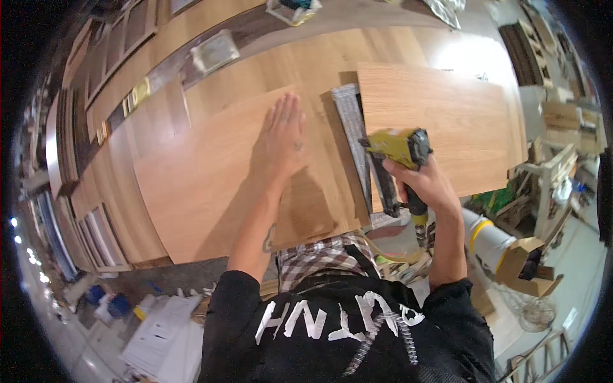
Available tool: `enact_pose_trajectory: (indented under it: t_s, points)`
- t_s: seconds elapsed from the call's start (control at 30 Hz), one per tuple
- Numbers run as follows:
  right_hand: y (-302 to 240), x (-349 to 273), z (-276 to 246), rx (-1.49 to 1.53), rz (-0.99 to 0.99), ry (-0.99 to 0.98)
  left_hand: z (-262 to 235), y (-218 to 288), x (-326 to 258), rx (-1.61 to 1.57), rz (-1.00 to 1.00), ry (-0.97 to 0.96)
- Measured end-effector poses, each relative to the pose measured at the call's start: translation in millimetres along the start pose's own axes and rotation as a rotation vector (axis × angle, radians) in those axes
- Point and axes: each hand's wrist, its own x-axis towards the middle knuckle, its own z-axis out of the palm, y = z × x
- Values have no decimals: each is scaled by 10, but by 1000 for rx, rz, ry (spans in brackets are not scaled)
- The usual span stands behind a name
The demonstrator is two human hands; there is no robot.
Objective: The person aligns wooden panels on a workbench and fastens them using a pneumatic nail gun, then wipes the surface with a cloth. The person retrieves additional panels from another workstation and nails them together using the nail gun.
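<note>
Fingers (291, 110) close together, your left hand (287, 137) lies flat on the left panel (204, 166). Your right hand (429, 182) curls round the yellow nailer (394, 147).

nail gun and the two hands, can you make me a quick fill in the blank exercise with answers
The hand gripping the nail gun is the person's ____ one. The left hand is palm ____ at the left wood panel. The shirt is ____ with white lettering.

Missing words: right; down; black.

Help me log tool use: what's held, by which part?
Right hand's grip: yellow and black nail gun, by its black handle. Left hand's grip: nothing.
</note>
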Motion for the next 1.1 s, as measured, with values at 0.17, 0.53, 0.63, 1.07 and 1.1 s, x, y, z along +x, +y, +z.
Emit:
enact_pose_trajectory:
  t_s: [0.17,0.53,0.63,1.07,1.1]
  points:
    - [-61,645,-130,183,-55,-146,161,-15,111,81,-119,12]
    - [-452,1942,456,99,86,-336,404,-250,115,-73,-164,137]
    - [-463,2002,582,30,111,-341,329,-247,84,-112,-157,193]
    - [-449,2007,691,-173,47,-293,354,-229,69,-102,-172,166]
    - [-440,2004,695,-172,38,-288,362,-220,73,-110,-171,171]
